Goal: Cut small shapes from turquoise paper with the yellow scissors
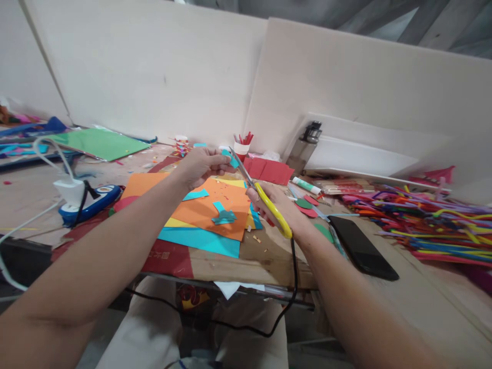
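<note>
Between the fingers of my left hand (205,165) is a small piece of blue paper (231,159), held up over the table. My right hand (271,201) grips a pair of scissors with yellow handles (273,210). The metal blades point up and to the left, right at the edge of the blue piece; whether they cut into it I cannot tell. Below my hands lie orange paper sheets (207,218) on yellow and blue sheets (203,242). Blue paper scraps (224,217) rest on the orange paper.
A blue-and-white power strip (90,205) with a white plug is at left. Red paper pieces (269,170), a dark bottle (305,146) and a glue stick (306,185) stand or lie behind. A phone (363,246) and colourful pipe cleaners (423,220) are at right. A black cable (294,277) hangs in front.
</note>
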{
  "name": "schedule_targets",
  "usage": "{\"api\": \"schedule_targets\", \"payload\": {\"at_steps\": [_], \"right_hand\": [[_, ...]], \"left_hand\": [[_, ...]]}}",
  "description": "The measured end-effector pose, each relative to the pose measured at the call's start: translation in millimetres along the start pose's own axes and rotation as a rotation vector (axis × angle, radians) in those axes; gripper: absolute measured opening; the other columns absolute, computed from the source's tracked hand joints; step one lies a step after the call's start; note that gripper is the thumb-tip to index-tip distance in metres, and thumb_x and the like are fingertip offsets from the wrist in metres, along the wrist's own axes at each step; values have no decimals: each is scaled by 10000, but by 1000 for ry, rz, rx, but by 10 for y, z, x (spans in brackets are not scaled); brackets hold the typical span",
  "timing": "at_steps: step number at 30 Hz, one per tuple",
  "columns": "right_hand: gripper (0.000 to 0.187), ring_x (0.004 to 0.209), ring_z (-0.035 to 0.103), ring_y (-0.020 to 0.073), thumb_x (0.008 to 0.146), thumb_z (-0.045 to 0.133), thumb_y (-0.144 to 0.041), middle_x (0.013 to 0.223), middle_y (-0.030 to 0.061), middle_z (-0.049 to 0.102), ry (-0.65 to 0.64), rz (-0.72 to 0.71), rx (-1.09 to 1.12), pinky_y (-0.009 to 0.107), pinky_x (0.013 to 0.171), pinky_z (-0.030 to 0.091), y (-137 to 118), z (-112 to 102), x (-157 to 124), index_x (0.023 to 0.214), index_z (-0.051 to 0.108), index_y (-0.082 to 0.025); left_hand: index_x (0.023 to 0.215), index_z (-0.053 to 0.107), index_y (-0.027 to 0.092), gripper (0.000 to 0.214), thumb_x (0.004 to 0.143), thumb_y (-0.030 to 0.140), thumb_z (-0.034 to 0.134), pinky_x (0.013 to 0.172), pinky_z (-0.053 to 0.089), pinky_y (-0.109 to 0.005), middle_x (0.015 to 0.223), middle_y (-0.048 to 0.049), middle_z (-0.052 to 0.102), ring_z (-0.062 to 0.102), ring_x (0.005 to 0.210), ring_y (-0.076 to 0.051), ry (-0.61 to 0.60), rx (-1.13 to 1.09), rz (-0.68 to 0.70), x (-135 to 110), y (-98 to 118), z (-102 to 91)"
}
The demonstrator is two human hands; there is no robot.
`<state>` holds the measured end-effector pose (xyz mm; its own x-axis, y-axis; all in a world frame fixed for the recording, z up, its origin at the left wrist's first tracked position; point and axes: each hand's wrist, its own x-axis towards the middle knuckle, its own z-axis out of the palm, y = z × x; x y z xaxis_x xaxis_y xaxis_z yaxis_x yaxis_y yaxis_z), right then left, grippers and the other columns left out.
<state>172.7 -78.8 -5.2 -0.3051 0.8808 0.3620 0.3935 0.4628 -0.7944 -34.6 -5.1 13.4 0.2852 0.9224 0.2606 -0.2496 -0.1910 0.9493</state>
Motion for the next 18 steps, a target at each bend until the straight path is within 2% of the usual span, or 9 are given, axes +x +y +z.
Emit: {"api": "schedule_targets", "payload": {"at_steps": [9,18], "right_hand": [[335,460,427,84,830,600,-509,545,-27,515,11,26,-40,186,391,348,-41,15,-2,710,571,-198],[346,459,415,90,842,586,-514,535,-22,518,14,12,-43,201,397,336,-59,21,-11,700,578,-199]], "left_hand": [[644,633,115,131,688,189,731,570,433,-224,666,-63,684,663,639,-129,-4,-7,-20,-4,4,21],[659,647,118,109,703,187,719,613,460,-253,676,-68,689,660,642,-135,-5,13,-10,-4,1,14]]}}
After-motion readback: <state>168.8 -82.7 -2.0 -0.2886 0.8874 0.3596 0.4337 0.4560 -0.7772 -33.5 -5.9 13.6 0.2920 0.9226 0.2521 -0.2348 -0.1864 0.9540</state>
